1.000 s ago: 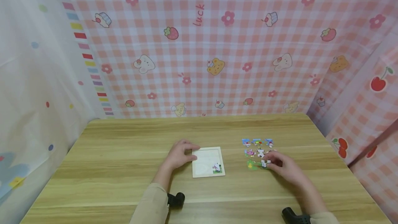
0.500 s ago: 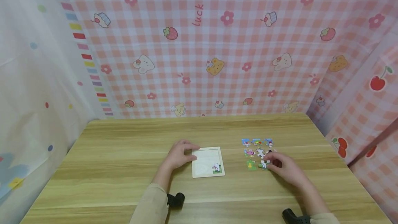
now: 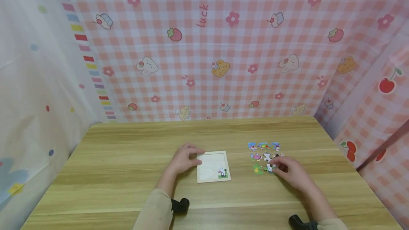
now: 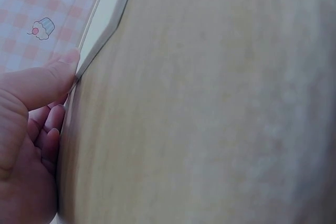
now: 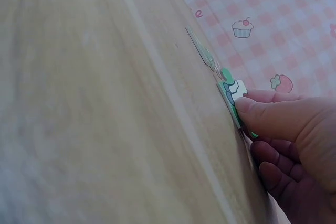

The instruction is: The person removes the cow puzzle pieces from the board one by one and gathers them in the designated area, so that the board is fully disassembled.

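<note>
The left hand (image 3: 184, 159) holds a square puzzle board (image 3: 209, 169) at its upper left, thumb on the left edge and forefinger at the top corner. One white, pink and green puzzle piece (image 3: 222, 172) lies in the board's lower right corner. To the right, the right hand (image 3: 292, 174) pinches a green-and-white puzzle piece (image 5: 235, 90) between thumb and forefinger, low over the table. Beside it lies a green piece (image 3: 258, 169) with a yellow figure. A pink piece (image 3: 256, 157) and a white piece (image 3: 267, 157) sit just behind; the right fingers partly cover another dark-and-white piece.
Several blue-topped pieces (image 3: 252, 146) form the back row on the wooden table (image 3: 134, 173). Black wrist devices (image 3: 180, 206) sit at both wrists. A pink checked cloth (image 3: 191, 45) hangs behind the table, with more cloth at both sides.
The right hand's pinched piece has shifted slightly left, with a green tab now showing on its left. The left hand and board stay in place.
</note>
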A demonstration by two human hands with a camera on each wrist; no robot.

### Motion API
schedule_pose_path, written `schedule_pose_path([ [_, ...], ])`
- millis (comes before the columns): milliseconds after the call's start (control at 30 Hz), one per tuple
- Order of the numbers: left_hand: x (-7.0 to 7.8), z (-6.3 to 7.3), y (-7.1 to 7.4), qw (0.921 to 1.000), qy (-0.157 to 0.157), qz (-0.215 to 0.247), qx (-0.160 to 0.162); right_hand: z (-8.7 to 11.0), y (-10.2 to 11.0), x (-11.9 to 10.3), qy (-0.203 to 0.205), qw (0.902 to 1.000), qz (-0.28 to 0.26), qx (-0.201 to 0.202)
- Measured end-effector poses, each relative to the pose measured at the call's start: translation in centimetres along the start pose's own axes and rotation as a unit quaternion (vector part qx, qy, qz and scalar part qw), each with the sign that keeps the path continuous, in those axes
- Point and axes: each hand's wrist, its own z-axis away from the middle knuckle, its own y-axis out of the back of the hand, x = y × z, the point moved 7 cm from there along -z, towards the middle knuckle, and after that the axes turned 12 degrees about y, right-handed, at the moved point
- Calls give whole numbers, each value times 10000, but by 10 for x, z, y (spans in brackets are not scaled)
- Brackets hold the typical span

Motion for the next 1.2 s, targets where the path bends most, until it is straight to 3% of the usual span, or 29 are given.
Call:
schedule_pose_path([
  [1200, 2, 1, 1, 10000, -10, -28, 58, 3, 3, 2, -449, 9989, 83, 113],
])
